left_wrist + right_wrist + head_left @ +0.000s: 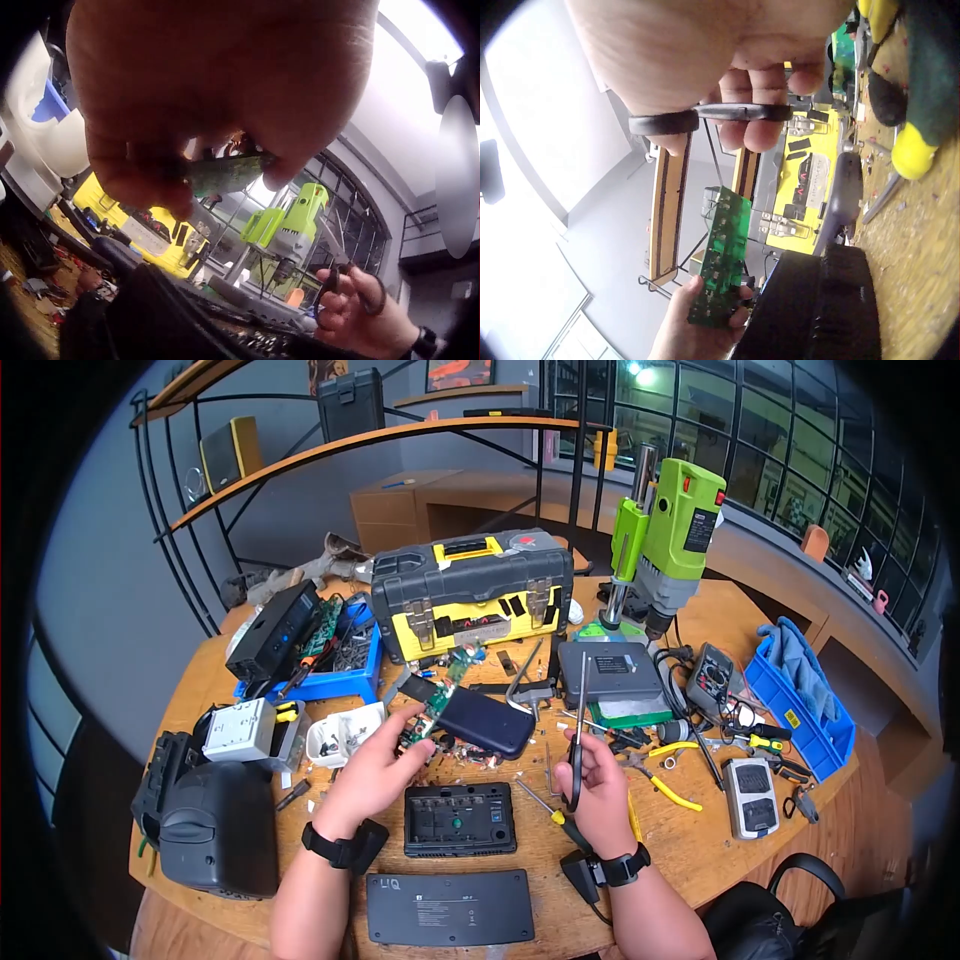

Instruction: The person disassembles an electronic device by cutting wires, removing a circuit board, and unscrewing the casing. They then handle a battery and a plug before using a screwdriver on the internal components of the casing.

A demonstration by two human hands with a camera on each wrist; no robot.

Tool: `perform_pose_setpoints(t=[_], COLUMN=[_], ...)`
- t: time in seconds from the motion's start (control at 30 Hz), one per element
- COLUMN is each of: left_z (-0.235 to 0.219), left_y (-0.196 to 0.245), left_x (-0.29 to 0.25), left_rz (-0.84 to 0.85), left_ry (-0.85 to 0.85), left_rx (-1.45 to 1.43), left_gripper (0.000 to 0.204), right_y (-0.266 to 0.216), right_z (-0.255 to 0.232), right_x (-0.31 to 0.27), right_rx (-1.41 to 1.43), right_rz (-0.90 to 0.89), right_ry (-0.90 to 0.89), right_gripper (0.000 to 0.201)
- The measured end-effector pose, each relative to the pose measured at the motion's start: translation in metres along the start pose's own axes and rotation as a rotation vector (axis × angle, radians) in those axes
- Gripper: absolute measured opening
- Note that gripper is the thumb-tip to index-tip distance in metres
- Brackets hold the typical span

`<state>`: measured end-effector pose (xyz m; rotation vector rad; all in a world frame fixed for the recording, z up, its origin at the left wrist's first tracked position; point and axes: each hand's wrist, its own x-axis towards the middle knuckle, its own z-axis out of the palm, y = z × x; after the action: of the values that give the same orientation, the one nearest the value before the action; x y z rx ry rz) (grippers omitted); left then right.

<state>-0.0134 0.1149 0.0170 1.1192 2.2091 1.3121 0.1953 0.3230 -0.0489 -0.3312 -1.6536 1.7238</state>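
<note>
My left hand (pixel 378 778) pinches a green circuit board (pixel 440 700) by its lower end, above the table. The board shows lengthwise in the right wrist view (pixel 724 255). In my right hand (pixel 602 798) are black-handled scissors (pixel 576 760), blades pointing up; a finger and the thumb pass through the handle loops (pixel 742 112). Behind the board lies a dark blue rounded case (pixel 488 722). An open black housing (pixel 460 820) rests between my forearms, and a black labelled panel (pixel 450 907) lies in front of it.
A yellow and black toolbox (pixel 470 595) stands behind, with a green drill press (pixel 685 530) to its right. Blue bins (pixel 345 682) hold parts at left and a cloth at right. Pliers (pixel 675 792), a screwdriver (pixel 558 817), a multimeter (pixel 710 678) and scattered debris lie about.
</note>
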Motion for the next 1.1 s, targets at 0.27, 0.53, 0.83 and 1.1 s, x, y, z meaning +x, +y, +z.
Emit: perform_pose_setpoints(t=[0.27, 0.53, 0.83, 1.1], left_z=[0.002, 0.011, 0.015, 0.016], left_y=[0.001, 0.004, 0.017, 0.011], left_x=[-0.004, -0.006, -0.004, 0.029], left_rz=[0.098, 0.105, 0.142, 0.161], left_ry=[0.008, 0.018, 0.026, -0.068], left_rx=[0.419, 0.502, 0.571, 0.647], left_gripper=[0.054, 0.052, 0.052, 0.059], right_y=[0.004, 0.0, 0.01, 0.008], right_z=[-0.002, 0.008, 0.009, 0.014], right_x=[0.0, -0.001, 0.002, 0.004], right_rx=[0.002, 0.046, 0.149, 0.188], right_rz=[0.037, 0.089, 0.034, 0.024], right_ry=[0.004, -0.044, -0.053, -0.063], right_gripper=[0.043, 0.047, 0.046, 0.047])
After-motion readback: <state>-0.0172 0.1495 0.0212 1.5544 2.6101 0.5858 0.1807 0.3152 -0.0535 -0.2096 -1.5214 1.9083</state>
